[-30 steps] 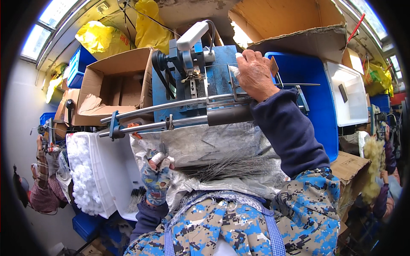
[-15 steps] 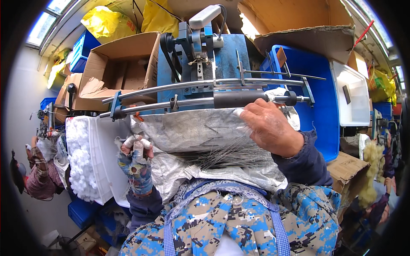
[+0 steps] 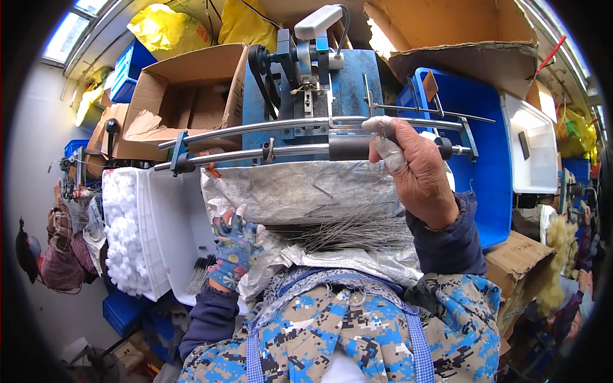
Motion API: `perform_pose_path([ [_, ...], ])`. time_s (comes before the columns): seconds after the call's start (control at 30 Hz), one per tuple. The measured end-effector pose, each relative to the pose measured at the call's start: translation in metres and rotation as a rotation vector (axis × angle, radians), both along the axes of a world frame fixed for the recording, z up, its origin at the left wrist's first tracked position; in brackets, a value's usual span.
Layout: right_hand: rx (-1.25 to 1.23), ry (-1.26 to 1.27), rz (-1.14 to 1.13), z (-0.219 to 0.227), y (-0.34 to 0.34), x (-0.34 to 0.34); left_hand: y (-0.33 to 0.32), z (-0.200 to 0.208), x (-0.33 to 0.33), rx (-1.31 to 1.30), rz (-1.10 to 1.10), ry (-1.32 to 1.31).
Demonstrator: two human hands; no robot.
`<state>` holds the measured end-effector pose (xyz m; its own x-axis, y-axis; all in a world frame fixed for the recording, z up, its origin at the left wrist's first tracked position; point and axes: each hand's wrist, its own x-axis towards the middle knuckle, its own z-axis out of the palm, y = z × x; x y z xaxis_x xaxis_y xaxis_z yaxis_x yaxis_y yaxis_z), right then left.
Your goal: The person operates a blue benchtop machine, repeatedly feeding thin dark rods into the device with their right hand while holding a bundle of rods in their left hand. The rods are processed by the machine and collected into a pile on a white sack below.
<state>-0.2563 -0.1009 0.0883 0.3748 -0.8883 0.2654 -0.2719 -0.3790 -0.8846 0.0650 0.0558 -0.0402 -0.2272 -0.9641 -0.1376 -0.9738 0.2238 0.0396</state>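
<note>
My right hand (image 3: 418, 169), its thumb and forefinger wrapped in white tape, is closed at the right end of a black sleeve (image 3: 357, 148) on the machine's front rod. What lies between those fingers is hidden. Lower left, my left hand (image 3: 236, 246) wears a patterned fabric cover with taped fingertips. Its fingers are curled over the left side of a whitish woven sheet (image 3: 274, 182), and I cannot make out what they hold. Many thin metal wires (image 3: 351, 230) lie loose in a fold of this sheet, in front of my lap.
A blue machine (image 3: 313, 89) with steel rails stands ahead. White tufts fill a white bin (image 3: 121, 236) on the left. An open cardboard box (image 3: 143, 83) stands behind it. A blue tub (image 3: 491, 159) is at the right. Another person (image 3: 64, 255) sits far left.
My right hand has risen from the sheet's upper edge to the rod and black sleeve. My left hand has moved right, toward the wires, and turned. The view has shifted slightly.
</note>
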Motion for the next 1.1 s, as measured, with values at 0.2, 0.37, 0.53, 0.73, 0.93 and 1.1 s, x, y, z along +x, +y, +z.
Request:
perform_pose_path([
  [0.2, -0.235, 0.455, -0.033, -0.028, -0.013, 0.006, 0.012, -0.031, -0.003, 0.003, -0.088, -0.132],
  [0.37, -0.289, 0.674, -0.127, -0.04, -0.052, 0.015, 0.009, -0.052, 0.0, -0.013, -0.105, -0.121],
  [0.53, -0.318, 0.94, -0.172, -0.043, -0.107, 0.036, 0.0, -0.033, 0.01, 0.031, -0.108, -0.088],
  [0.73, -0.219, 1.079, -0.177, -0.068, -0.135, 0.042, -0.023, 0.041, 0.011, -0.002, -0.096, 0.181],
  [0.93, -0.304, 1.019, -0.199, -0.085, -0.136, 0.045, -0.036, 0.058, -0.036, 0.024, 0.204, 0.712],
  [1.1, -0.345, 1.032, -0.164, -0.085, -0.138, 0.044, -0.036, 0.039, -0.043, 0.126, 0.186, 0.956],
])
